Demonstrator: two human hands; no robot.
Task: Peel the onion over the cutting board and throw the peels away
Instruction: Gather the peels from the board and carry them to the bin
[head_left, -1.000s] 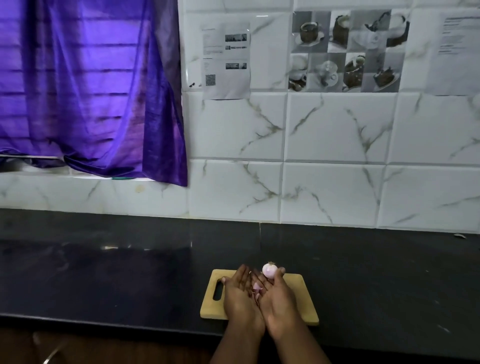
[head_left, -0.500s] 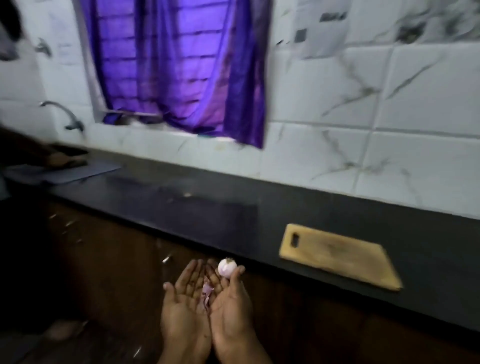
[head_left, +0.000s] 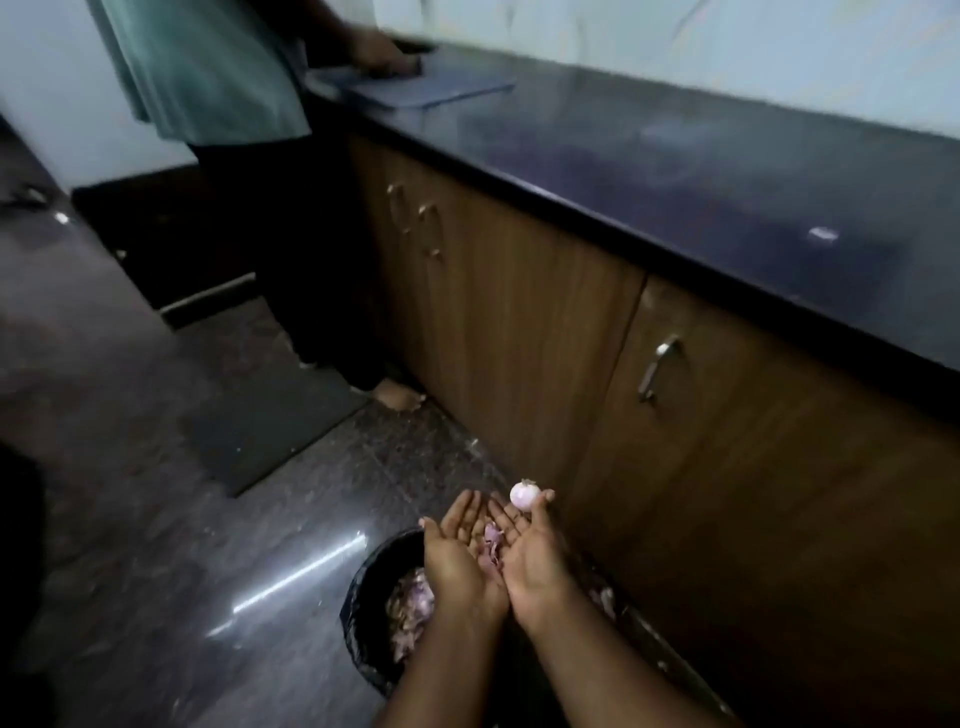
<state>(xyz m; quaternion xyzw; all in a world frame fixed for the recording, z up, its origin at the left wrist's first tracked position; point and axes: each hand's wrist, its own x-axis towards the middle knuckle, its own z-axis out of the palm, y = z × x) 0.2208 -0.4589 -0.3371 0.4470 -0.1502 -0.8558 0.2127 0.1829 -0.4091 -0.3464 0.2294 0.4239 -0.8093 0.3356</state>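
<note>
My left hand (head_left: 457, 558) and my right hand (head_left: 530, 561) are cupped together, palms up, above a black bin (head_left: 363, 613) on the floor. Purple onion peels (head_left: 491, 545) lie in the hollow between the two palms. The peeled pale onion (head_left: 523, 493) is pinched at the fingertips of my right hand. More peels (head_left: 410, 608) sit inside the bin, which is lined with a black bag. The cutting board is out of view.
A dark counter (head_left: 727, 171) runs along the right over brown cabinet doors (head_left: 519, 338) with metal handles. Another person (head_left: 249, 156) stands at the counter's far end beside a blue board (head_left: 426, 88). A dark mat (head_left: 265, 421) lies on the glossy floor.
I have turned away from the cutting board and lowered my cupped hands, still carrying the peels and onion, over the bin on the floor.
</note>
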